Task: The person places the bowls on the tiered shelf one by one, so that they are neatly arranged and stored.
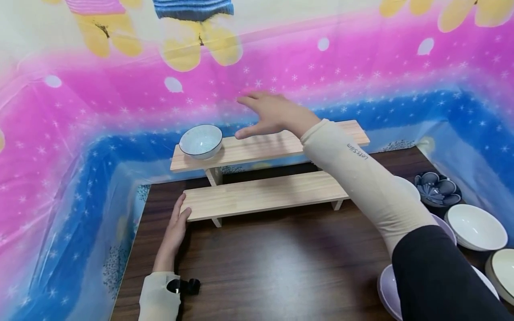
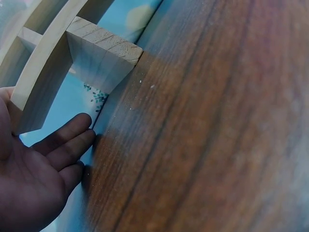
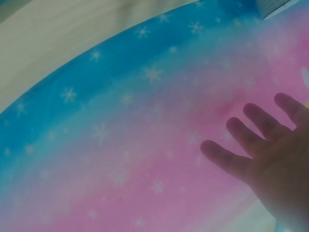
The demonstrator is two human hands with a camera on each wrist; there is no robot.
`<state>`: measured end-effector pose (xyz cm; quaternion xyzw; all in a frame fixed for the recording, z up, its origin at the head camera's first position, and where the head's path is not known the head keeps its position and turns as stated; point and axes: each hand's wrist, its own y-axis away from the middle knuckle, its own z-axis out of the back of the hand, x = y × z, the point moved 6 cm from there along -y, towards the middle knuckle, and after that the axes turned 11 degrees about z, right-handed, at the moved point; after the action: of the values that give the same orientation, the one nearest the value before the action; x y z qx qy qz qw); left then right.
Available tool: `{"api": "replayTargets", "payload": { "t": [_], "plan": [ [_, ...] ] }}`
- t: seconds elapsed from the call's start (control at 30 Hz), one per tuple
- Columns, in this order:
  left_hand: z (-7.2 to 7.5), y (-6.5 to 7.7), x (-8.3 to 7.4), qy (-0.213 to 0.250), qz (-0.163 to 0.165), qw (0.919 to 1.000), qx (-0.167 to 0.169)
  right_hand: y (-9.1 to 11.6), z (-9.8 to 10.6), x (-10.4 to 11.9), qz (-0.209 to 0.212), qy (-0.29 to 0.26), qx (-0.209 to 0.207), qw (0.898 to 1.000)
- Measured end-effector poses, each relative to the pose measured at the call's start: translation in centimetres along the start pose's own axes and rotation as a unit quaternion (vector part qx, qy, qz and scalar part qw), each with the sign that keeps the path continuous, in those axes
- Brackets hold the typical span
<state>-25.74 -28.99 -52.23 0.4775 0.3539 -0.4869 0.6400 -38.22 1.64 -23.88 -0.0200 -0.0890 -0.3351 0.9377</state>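
Observation:
A two-step wooden shelf stands on the dark table, with its lower board (image 1: 261,196) in front of its upper board (image 1: 257,149). My left hand (image 1: 175,227) touches the lower board's left end, its thumb at the front corner. Three of its fingers (image 2: 67,147) extend loosely below the board in the left wrist view. A pale blue bowl with a dark rim (image 1: 201,141) sits upright at the upper board's left end. My right hand (image 1: 277,113) reaches over the upper board, right of the bowl, its fingers spread and nothing held.
At the table's right are a white bowl (image 1: 476,226), a cream bowl (image 1: 503,272), a dark petal-patterned bowl (image 1: 437,189) and lilac dishes (image 1: 388,290), partly behind my right arm. A pink and blue patterned sheet (image 1: 297,84) hangs behind the shelf.

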Motion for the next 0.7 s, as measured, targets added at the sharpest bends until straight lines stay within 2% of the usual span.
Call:
{"api": "replayTargets", "payload": {
  "t": [0.23, 0.47, 0.7],
  "plan": [
    [-0.1, 0.1, -0.1, 0.001, -0.005, 1.0000, 0.001, 3.2, -0.2, -0.7, 0.014, 0.033, -0.001, 0.999],
    [-0.2, 0.2, -0.3, 0.000, -0.007, 1.0000, 0.004, 6.1, -0.7, -1.5, 0.010, 0.034, 0.006, 0.999],
    [-0.2, 0.3, -0.3, -0.004, -0.003, 1.0000, -0.001, 8.8, -0.9, -1.2, 0.013, 0.043, -0.003, 0.999]
  ]
}}
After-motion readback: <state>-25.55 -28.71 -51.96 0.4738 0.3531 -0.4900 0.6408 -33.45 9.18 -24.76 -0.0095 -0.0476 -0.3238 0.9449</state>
